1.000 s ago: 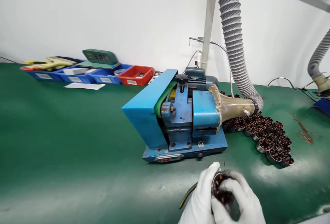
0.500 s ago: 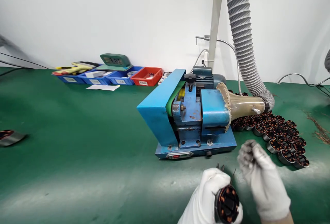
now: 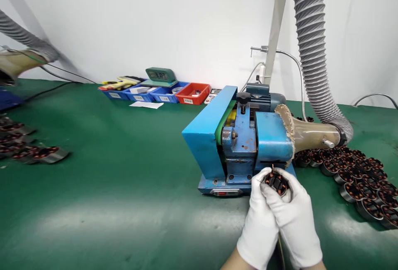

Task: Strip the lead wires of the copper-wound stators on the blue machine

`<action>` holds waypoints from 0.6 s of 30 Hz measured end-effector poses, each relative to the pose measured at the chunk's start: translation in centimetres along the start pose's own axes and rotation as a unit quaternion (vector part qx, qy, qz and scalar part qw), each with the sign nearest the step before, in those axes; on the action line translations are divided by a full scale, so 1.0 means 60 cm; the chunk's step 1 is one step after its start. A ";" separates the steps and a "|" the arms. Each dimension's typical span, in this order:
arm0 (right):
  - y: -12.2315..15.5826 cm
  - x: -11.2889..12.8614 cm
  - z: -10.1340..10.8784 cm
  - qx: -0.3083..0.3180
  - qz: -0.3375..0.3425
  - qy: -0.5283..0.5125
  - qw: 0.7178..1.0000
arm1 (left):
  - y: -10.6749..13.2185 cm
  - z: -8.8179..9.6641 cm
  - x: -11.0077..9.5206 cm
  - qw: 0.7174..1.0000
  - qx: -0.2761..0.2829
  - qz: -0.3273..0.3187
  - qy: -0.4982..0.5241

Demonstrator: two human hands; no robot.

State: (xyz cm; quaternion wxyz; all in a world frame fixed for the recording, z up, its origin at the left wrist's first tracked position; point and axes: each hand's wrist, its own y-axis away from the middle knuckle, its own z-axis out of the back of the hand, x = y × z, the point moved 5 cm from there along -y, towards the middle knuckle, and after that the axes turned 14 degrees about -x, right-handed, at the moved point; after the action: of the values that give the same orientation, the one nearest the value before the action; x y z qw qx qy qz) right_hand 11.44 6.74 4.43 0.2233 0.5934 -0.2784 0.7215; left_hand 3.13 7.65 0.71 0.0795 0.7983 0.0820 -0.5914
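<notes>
With my left hand (image 3: 259,216) and right hand (image 3: 295,220) both clamped round a stator (image 3: 276,182), I hold it wires-up, right at the machine (image 3: 239,137) front, probably for steadiness, nothing between them, spare stators (image 3: 357,174) heaped to the right beneath the hose (image 3: 311,54).

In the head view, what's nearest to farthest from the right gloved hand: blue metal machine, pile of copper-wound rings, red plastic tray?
Right hand, gripping a copper-wound ring:
1. Blue metal machine, just ahead.
2. Pile of copper-wound rings, to the right.
3. Red plastic tray, far back-left by the wall.
</notes>
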 end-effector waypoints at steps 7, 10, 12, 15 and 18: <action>-0.026 0.011 -0.006 0.013 0.001 0.007 1.000 | -0.016 -0.033 -0.009 0.998 0.021 0.039 0.041; -0.027 0.008 -0.004 -0.002 -0.015 0.008 1.000 | -0.015 -0.034 -0.006 0.999 0.014 0.039 0.035; -0.020 0.004 0.003 -0.016 -0.018 0.009 1.000 | -0.008 -0.025 -0.003 0.999 0.005 0.036 0.023; 0.008 -0.010 0.022 -0.021 -0.030 -0.014 0.999 | 0.013 0.001 -0.005 0.999 0.021 -0.007 -0.044; 0.041 -0.022 0.049 -0.016 -0.024 -0.073 0.997 | 0.034 0.025 -0.028 0.987 0.064 -0.088 -0.115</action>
State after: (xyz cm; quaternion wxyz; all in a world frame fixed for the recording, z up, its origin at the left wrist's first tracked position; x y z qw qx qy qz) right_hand 12.25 2.99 3.19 0.2291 0.6475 -0.2907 0.6662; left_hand 1.70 5.24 1.92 -0.0149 0.7183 0.1044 -0.6877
